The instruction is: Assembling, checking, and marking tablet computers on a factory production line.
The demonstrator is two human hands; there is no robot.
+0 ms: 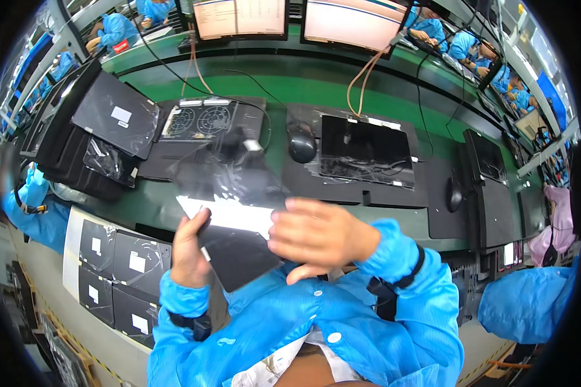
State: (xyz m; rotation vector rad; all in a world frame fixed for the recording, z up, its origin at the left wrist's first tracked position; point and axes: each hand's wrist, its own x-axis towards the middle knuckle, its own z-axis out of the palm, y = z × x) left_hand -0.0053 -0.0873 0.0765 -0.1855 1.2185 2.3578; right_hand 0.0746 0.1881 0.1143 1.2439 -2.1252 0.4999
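My left hand (192,251) grips the left edge of a dark flat tablet-like panel (242,258), its thumb on the upper face. Clear plastic film (229,174) stands up from the panel's far part, and a glossy white band (232,214) crosses its middle. Against the right end of that band rest the stretched fingers of my right hand (316,235), the thumb held apart from them. The panel is tilted in front of my chest, above the near edge of the bench. My left fingers under it are hidden.
On the green bench (265,90) lie a film-covered black tablet (366,151), a black mouse (301,142) and a board with two round fan patterns (199,121). Wrapped dark panels (119,113) lean at left; more lie on a white board (74,258). Loose cables hang from monitors (239,19).
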